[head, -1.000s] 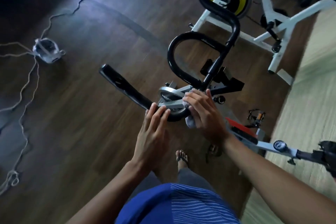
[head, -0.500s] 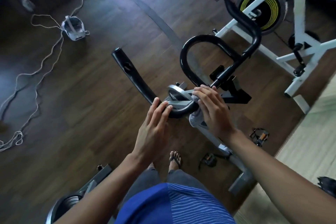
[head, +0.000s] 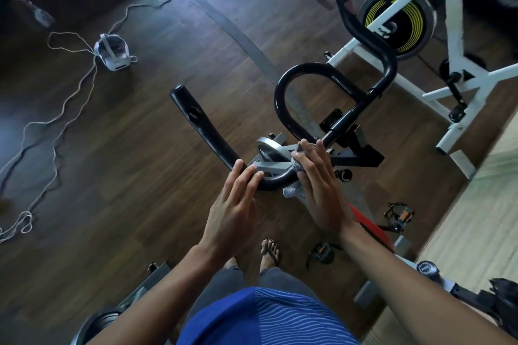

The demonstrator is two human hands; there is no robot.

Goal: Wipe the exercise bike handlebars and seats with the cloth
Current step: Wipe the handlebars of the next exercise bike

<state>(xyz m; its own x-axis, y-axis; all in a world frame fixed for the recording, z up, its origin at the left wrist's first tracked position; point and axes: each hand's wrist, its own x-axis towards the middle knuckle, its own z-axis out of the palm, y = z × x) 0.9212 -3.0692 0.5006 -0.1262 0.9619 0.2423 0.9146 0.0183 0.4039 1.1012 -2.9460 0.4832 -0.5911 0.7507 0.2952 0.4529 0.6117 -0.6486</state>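
Observation:
Black curved handlebars (head: 283,98) of an exercise bike stand in front of me over a dark wood floor. A grey cloth (head: 294,165) is wrapped over the near bend of the bar. My right hand (head: 319,190) presses the cloth against the bar with its fingers laid over it. My left hand (head: 235,204) rests on the bar just left of the cloth, fingers nearly straight over the tube. The seat is not in view.
A second, white bike with a yellow-ringed flywheel (head: 398,19) stands at the back right. Pedals (head: 398,218) lie low on the right beside a pale mat (head: 471,232). A white device (head: 112,52) with trailing cords lies on the floor at the left.
The view has shifted, so the handlebars sit higher and further right. My right hand has slid a little along the bar with the cloth; my left hand has stayed on the bend.

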